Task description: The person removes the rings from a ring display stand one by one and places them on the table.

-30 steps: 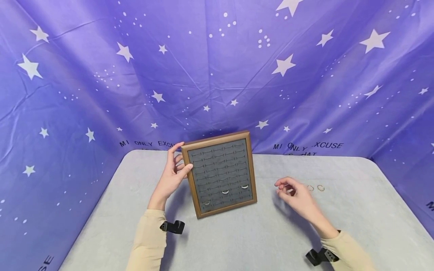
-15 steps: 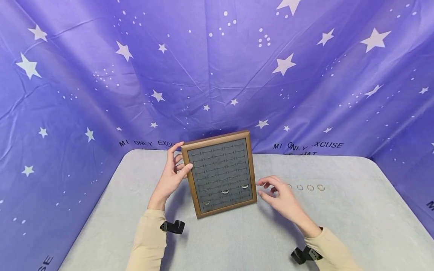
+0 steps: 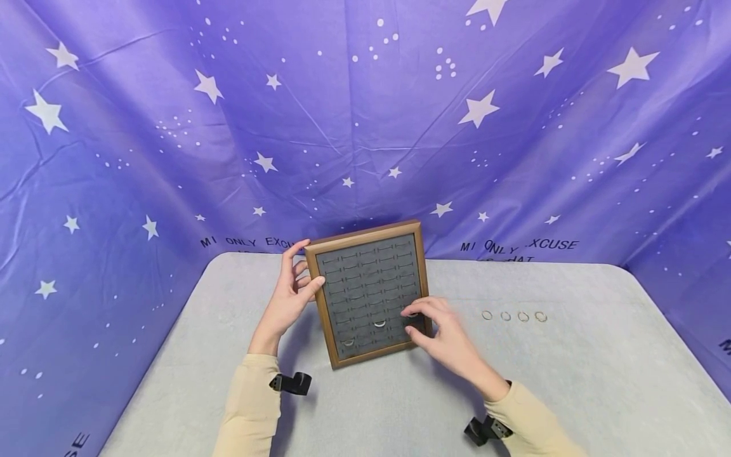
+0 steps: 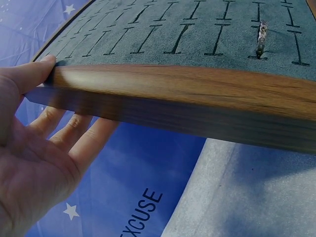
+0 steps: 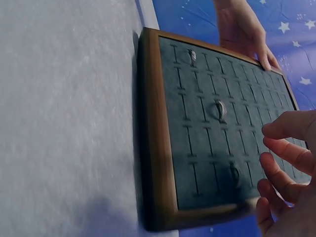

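Ring board (image 3: 326,320), one: wood-framed, its grey insert (image 3: 368,276) cut with rows of slots; stands tilted back on the worktop (image 3: 571,368), nearer the far left corner than the far right. Seated, three, all low in the insert: left ring (image 3: 348,343), middle ring (image 3: 379,324), right ring (image 5: 235,174), the last near the ring board's right side and partly covered in the head view. Loose rings (image 3: 523,320), four, in a row between the ring board and the worktop's right edge, set toward the far edge. Left hand (image 3: 288,304): closed on the ring board's left side, thumb on the front, fingers behind; a grip we should hold firm, since a push could well tip or slide the piece. Right hand (image 3: 445,336): half open, thumb and fingers parted before the right ring, nothing that we can see in its hold; in the right wrist view we see a gap to the ring. Step in hand, by our judgement: getting hold of the right ring. Handling notes: we should bring thumb and forefinger to either side of its raised arc, pinch lightly, work square to the insert lest the slot snag, and keep spare fingers off the middle ring.
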`<state>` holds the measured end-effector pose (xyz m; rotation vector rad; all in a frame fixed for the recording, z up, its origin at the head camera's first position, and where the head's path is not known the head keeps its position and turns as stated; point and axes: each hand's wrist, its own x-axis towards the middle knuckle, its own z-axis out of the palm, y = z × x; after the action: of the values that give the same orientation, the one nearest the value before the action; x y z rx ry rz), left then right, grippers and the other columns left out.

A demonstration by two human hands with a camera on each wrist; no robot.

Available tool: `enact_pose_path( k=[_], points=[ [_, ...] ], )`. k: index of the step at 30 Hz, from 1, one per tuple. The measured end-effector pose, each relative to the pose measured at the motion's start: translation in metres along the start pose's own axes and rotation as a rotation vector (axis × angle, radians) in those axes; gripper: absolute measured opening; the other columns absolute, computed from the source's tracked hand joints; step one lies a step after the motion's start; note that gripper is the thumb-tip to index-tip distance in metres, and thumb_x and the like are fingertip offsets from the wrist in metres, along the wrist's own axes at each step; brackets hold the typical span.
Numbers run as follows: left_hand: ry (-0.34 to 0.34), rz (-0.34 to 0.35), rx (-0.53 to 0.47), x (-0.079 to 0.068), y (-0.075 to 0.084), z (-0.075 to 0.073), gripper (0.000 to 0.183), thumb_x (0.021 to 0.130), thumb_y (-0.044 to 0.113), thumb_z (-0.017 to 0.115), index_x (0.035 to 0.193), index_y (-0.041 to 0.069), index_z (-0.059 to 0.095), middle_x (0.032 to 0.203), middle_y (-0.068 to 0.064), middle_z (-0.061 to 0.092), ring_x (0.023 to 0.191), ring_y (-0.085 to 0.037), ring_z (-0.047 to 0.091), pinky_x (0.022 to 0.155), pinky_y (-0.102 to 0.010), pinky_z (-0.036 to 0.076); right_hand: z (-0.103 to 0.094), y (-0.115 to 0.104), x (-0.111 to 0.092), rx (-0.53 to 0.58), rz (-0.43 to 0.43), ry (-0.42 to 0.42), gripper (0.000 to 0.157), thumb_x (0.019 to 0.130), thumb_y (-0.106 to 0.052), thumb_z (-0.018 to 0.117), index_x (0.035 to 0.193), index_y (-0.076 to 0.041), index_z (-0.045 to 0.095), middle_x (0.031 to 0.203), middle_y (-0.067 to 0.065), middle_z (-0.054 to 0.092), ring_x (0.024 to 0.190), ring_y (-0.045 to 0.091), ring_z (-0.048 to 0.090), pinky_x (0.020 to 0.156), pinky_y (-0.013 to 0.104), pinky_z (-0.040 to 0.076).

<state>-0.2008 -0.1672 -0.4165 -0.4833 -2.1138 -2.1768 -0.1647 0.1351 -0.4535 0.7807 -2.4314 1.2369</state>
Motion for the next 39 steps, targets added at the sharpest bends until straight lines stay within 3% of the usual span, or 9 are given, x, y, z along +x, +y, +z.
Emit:
enact_pose_path(
  k=[18,24,31,39],
  points=[
    [-0.007,-0.003,-0.015,-0.001,0.000,0.002,0.071,0.095,-0.003,0.057,0.150,0.017,0.018,0.125,-0.022,0.051,0.096,-0.028,0.065,0.068,-0.041,0.058,0.034,-0.006,0.001,0.025,-0.042,0.049,0.022,0.074,-0.004,0.079,0.092,-0.014,0.072,0.102,-0.003,0.059,0.104,0.025,0.044,0.089,0.050,0.027],
    [-0.014,-0.002,-0.017,-0.001,0.000,0.002,0.070,0.095,-0.002,0.057,0.150,0.021,0.020,0.126,-0.021,0.050,0.097,-0.028,0.064,0.069,-0.041,0.058,0.040,-0.009,0.000,-0.005,-0.029,0.083,0.020,0.074,-0.005,0.079,0.090,-0.014,0.073,0.099,-0.001,0.057,0.102,0.026,0.043,0.087,0.052,0.025],
    [-0.015,0.014,-0.003,-0.001,-0.001,0.000,0.070,0.095,-0.002,0.057,0.149,0.024,0.022,0.125,-0.021,0.051,0.096,-0.027,0.065,0.068,-0.040,0.058,0.049,-0.008,-0.001,-0.064,-0.037,0.099,0.020,0.073,-0.005,0.081,0.090,-0.014,0.074,0.096,-0.002,0.052,0.097,0.025,0.041,0.079,0.046,0.024],
    [-0.010,0.012,-0.002,0.000,-0.001,0.000,0.069,0.095,-0.001,0.058,0.149,0.025,0.022,0.124,-0.021,0.051,0.096,-0.027,0.064,0.068,-0.040,0.058,0.054,-0.011,0.001,-0.058,0.025,0.108,0.020,0.072,-0.005,0.082,0.083,-0.016,0.070,0.094,-0.002,0.047,0.098,0.028,0.039,0.081,0.050,0.022]
  ],
)
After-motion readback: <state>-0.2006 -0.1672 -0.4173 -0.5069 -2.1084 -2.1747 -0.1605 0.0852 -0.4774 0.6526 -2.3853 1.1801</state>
